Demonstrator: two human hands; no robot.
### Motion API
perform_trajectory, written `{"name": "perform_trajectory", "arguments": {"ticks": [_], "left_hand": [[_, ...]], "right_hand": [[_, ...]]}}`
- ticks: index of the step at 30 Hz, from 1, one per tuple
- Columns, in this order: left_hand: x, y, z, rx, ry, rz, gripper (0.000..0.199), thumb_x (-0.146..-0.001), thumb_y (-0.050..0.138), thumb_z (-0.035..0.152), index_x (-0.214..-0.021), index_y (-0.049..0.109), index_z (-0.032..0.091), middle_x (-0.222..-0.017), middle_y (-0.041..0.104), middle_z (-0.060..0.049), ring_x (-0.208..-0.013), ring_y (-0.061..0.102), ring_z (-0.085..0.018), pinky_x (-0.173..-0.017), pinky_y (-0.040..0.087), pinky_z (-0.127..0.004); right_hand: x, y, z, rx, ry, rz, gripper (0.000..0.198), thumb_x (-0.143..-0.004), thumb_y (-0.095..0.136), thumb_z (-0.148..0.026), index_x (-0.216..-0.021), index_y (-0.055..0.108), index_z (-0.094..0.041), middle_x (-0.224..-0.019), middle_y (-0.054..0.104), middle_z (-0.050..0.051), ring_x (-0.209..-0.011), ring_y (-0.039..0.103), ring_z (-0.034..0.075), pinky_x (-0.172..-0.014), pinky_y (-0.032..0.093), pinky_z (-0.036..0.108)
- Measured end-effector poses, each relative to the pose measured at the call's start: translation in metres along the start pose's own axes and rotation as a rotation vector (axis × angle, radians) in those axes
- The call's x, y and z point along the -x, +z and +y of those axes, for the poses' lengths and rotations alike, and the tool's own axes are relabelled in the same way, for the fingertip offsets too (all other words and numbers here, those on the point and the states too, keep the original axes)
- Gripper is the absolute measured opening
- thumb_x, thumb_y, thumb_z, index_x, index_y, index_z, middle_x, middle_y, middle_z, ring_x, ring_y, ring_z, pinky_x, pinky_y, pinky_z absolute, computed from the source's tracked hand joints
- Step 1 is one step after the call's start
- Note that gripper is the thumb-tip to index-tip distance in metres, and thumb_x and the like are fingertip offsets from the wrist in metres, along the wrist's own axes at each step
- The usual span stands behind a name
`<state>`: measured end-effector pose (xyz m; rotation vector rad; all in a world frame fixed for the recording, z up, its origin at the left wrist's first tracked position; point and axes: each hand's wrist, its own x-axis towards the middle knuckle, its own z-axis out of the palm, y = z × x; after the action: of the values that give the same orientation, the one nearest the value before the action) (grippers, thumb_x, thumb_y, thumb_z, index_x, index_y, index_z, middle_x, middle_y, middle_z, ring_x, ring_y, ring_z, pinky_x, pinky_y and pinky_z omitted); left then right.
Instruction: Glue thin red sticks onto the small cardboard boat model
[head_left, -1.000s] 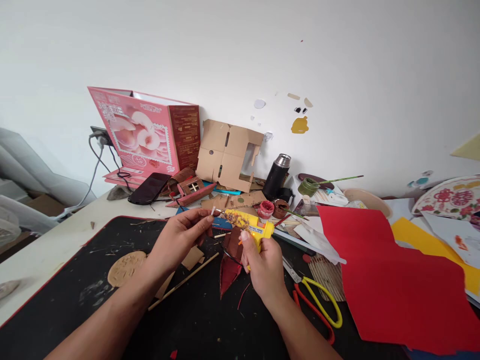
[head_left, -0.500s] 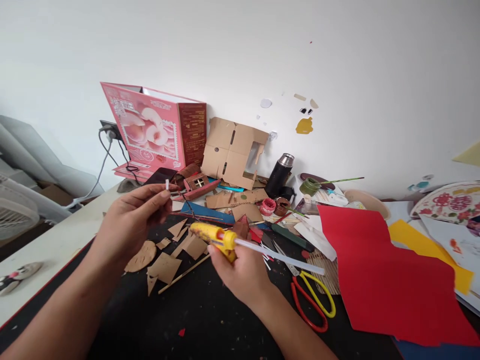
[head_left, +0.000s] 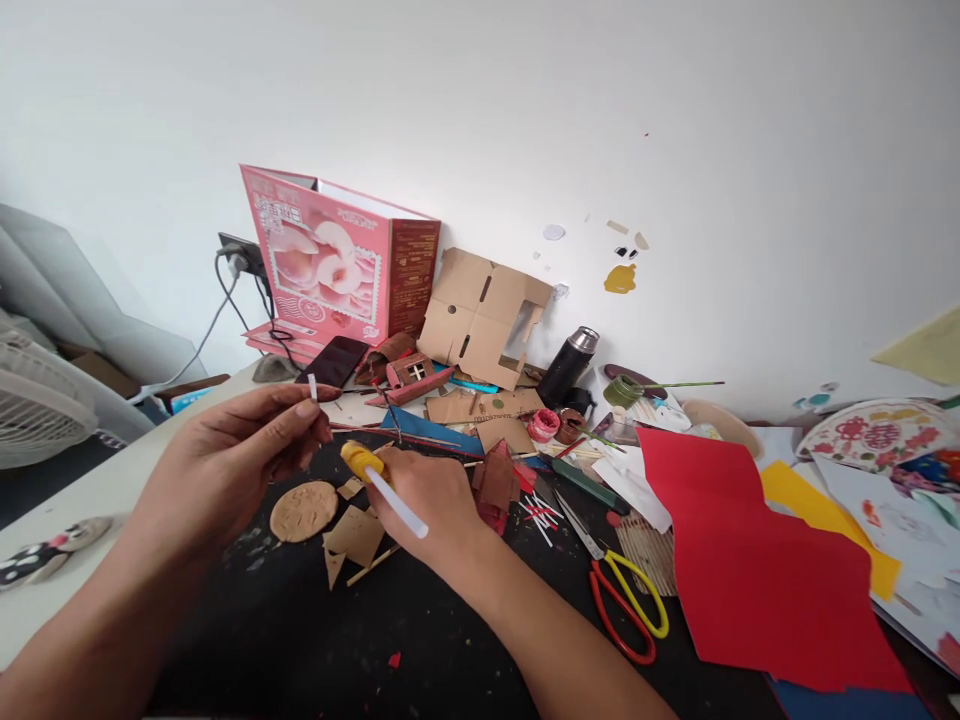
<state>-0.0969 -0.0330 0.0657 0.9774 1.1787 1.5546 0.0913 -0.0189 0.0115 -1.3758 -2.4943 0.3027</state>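
Note:
Between the thumb and fingers of my left hand (head_left: 232, 450) is a small white strip (head_left: 313, 387), its tip sticking up. My right hand (head_left: 431, 500) is wrapped round a yellow hot glue gun (head_left: 361, 460). A translucent glue stick (head_left: 397, 503) juts from the gun's rear toward me; its nozzle is hidden. Below the hands lie a round tan disc (head_left: 304, 511) and cardboard scraps (head_left: 355, 537). Just beyond them sits a small reddish-brown model boat (head_left: 412, 375) with a windowed cabin. Right of my right hand is a reddish-brown folded piece (head_left: 496, 485).
Scissors (head_left: 611, 570) with red and yellow handles lie near white strips (head_left: 541, 515). Red paper (head_left: 757, 560) covers the right side. Behind stand a pink box (head_left: 330, 260), cut cardboard (head_left: 480, 310), a black thermos (head_left: 568, 368) and paint jars (head_left: 544, 425). A fan (head_left: 45, 390) is at left.
My right hand has moved left with the glue gun, closer to my left hand, and the gun has turned so its glue stick points more toward me. The view has shifted slightly.

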Motion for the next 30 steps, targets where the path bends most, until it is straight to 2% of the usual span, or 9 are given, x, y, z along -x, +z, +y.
{"name": "perform_trajectory", "arguments": {"ticks": [4, 10, 16, 20, 22, 24, 27, 30], "left_hand": [[0.002, -0.011, 0.000, -0.010, 0.009, -0.027, 0.034, -0.061, 0.100, 0.036, -0.085, 0.083, 0.020, -0.070, 0.075, -0.001, -0.053, 0.056, -0.010, -0.045, 0.043, -0.018], [0.006, -0.023, -0.013, -0.039, -0.023, -0.097, 0.041, -0.067, 0.099, 0.051, -0.091, 0.083, 0.022, -0.072, 0.077, -0.002, -0.056, 0.063, -0.013, -0.048, 0.048, -0.019], [0.012, -0.007, -0.008, -0.081, -0.065, -0.250, 0.041, -0.071, 0.095, 0.056, -0.083, 0.081, 0.020, -0.062, 0.073, -0.003, -0.049, 0.058, -0.013, -0.045, 0.046, -0.021], [0.016, 0.008, 0.005, -0.104, -0.087, -0.295, 0.040, -0.069, 0.094, 0.055, -0.084, 0.080, 0.021, -0.065, 0.076, -0.005, -0.051, 0.061, -0.016, -0.047, 0.050, -0.024], [0.015, 0.014, 0.007, -0.153, -0.053, -0.320, 0.039, -0.068, 0.093, 0.055, -0.080, 0.079, 0.021, -0.063, 0.074, -0.006, -0.052, 0.061, -0.017, -0.048, 0.051, -0.025], [0.014, 0.018, 0.005, -0.194, -0.034, -0.338, 0.039, -0.068, 0.092, 0.056, -0.079, 0.078, 0.021, -0.062, 0.073, -0.005, -0.053, 0.062, -0.018, -0.049, 0.052, -0.026], [0.011, 0.026, -0.004, -0.200, -0.053, -0.381, 0.042, -0.070, 0.091, 0.059, -0.082, 0.077, 0.020, -0.066, 0.074, -0.004, -0.054, 0.063, -0.017, -0.050, 0.051, -0.025], [0.011, 0.039, -0.012, -0.225, -0.071, -0.435, 0.047, -0.074, 0.089, 0.061, -0.090, 0.078, 0.019, -0.065, 0.074, -0.005, -0.052, 0.061, -0.016, -0.049, 0.047, -0.024]], "right_hand": [[-0.012, 0.006, -0.006, 0.068, -0.019, -0.055, 0.027, -0.107, 0.063, -0.041, -0.124, 0.070, -0.022, -0.114, 0.082, 0.007, -0.099, 0.078, 0.028, -0.074, 0.054, 0.035], [-0.023, 0.018, -0.010, 0.135, -0.028, -0.105, 0.029, -0.106, 0.065, -0.046, -0.123, 0.070, -0.023, -0.114, 0.078, 0.006, -0.099, 0.077, 0.027, -0.073, 0.054, 0.034], [-0.026, 0.029, -0.009, 0.086, -0.095, -0.202, 0.039, -0.101, 0.067, -0.055, -0.122, 0.072, -0.023, -0.121, 0.076, 0.008, -0.110, 0.074, 0.030, -0.082, 0.058, 0.038], [-0.016, 0.020, -0.007, -0.004, -0.173, -0.228, 0.041, -0.097, 0.073, -0.054, -0.123, 0.072, -0.023, -0.126, 0.075, 0.010, -0.122, 0.069, 0.031, -0.089, 0.057, 0.037], [-0.008, 0.011, -0.004, -0.080, -0.152, -0.162, 0.029, -0.101, 0.072, -0.045, -0.120, 0.074, -0.024, -0.121, 0.077, 0.008, -0.120, 0.070, 0.029, -0.091, 0.055, 0.036], [0.002, 0.002, 0.001, -0.210, -0.081, -0.048, 0.015, -0.104, 0.068, -0.034, -0.108, 0.078, -0.024, -0.110, 0.080, 0.005, -0.108, 0.073, 0.025, -0.087, 0.053, 0.032], [0.017, -0.009, 0.012, -0.470, -0.008, 0.155, 0.018, -0.104, 0.066, -0.031, -0.097, 0.079, -0.023, -0.096, 0.080, 0.004, -0.089, 0.073, 0.020, -0.078, 0.051, 0.029], [0.030, -0.018, 0.027, -0.713, 0.091, 0.332, 0.027, -0.103, 0.066, -0.042, -0.092, 0.079, -0.021, -0.086, 0.079, 0.004, -0.078, 0.071, 0.020, -0.071, 0.051, 0.029]]}}
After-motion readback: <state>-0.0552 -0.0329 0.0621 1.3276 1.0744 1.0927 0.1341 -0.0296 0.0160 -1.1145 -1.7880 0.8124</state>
